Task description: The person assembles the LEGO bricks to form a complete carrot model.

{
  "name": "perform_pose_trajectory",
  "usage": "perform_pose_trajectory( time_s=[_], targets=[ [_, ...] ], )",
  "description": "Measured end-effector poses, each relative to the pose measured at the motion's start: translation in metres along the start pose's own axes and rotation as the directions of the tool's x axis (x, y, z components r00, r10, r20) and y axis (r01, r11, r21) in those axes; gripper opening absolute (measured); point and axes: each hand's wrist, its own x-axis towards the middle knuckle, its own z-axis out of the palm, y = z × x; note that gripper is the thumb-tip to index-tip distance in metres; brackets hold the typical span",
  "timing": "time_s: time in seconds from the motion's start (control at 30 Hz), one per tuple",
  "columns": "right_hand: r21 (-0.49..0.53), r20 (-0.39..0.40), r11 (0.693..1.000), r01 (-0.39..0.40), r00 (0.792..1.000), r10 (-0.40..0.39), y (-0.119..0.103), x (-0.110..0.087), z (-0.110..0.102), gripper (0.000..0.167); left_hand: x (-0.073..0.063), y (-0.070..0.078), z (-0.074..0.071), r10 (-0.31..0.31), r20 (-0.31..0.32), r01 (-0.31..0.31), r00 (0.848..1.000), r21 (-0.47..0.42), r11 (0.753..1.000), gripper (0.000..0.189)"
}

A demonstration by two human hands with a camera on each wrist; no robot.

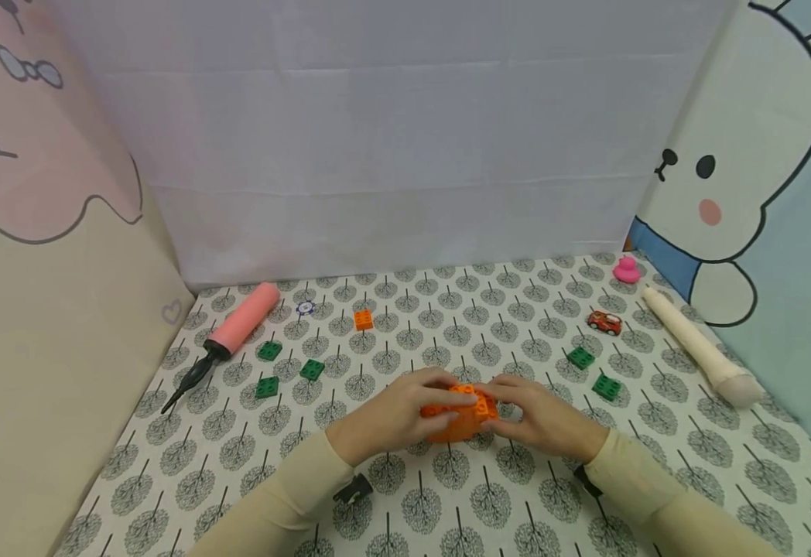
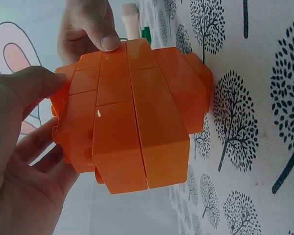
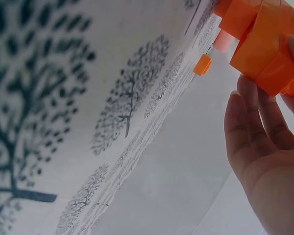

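Note:
Near the middle of the table, both hands are on one stepped block of joined orange toy bricks (image 1: 449, 430). My left hand (image 1: 393, 412) holds its left side, with the thumb on one face and the fingers behind, as the left wrist view shows. From the other end my right hand (image 1: 550, 415) grips it, its thumb (image 2: 109, 42) on the edge of the orange bricks (image 2: 137, 117). In the right wrist view, fingers of the right hand (image 3: 269, 156) reach the brick block's lower side. Part of the block is hidden behind the fingers.
A loose orange brick (image 1: 363, 319) lies farther back. Several green bricks (image 1: 312, 370) lie left and two more (image 1: 607, 387) right. At the sides are a pink cylinder with a black tip (image 1: 245, 316), a cream rod (image 1: 691, 340), a red toy car (image 1: 603, 322) and a pink duck (image 1: 626, 270).

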Motion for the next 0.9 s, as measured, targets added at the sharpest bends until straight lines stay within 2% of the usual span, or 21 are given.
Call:
perform_pose_trajectory(
  time_s=[0.17, 0.37, 0.43, 0.5, 0.57, 0.67, 0.83, 0.9],
  targets=[
    [-0.004, -0.004, 1.0, -0.014, 1.0, 0.014, 0.001, -0.001, 0.002, 0.054, 0.0, -0.001, 0.001, 0.002, 0.009, -0.002, 1.0, 0.016, 1.0, 0.038],
    [-0.056, -0.037, 0.998, -0.024, 0.999, 0.022, 0.004, -0.002, 0.004, 0.054, 0.001, -0.005, 0.006, 0.081, -0.021, -0.079, 0.996, 0.084, 0.993, 0.037],
    [-0.054, -0.036, 0.998, -0.033, 0.999, 0.031, 0.003, -0.002, 0.004, 0.055, -0.001, -0.005, 0.006, 0.077, -0.022, -0.075, 0.997, 0.088, 0.993, 0.039],
    [-0.047, -0.032, 0.998, -0.049, 0.998, 0.047, 0.003, -0.002, 0.003, 0.056, -0.002, -0.005, 0.003, 0.031, -0.013, -0.03, 0.999, 0.075, 0.997, 0.042],
    [-0.046, -0.027, 0.997, -0.063, 0.998, 0.062, 0.002, -0.001, 0.002, 0.056, -0.003, -0.009, -0.003, -0.053, 0.007, 0.052, 0.999, 0.052, 0.997, 0.044],
    [-0.046, -0.018, 0.995, -0.089, 0.996, 0.088, 0.002, -0.001, 0.001, 0.057, -0.003, -0.022, -0.017, -0.182, 0.009, 0.182, 0.983, 0.028, 0.983, 0.043],
    [-0.038, -0.001, 0.993, -0.114, 0.994, 0.114, 0.001, 0.0, 0.002, 0.058, -0.004, -0.063, -0.04, -0.335, -0.074, 0.339, 0.939, 0.042, 0.94, 0.042],
    [-0.037, 0.005, 0.993, -0.112, 0.994, 0.113, 0.0, 0.0, 0.002, 0.059, -0.006, -0.081, -0.046, -0.4, -0.106, 0.407, 0.91, 0.051, 0.912, 0.042]
  ],
)
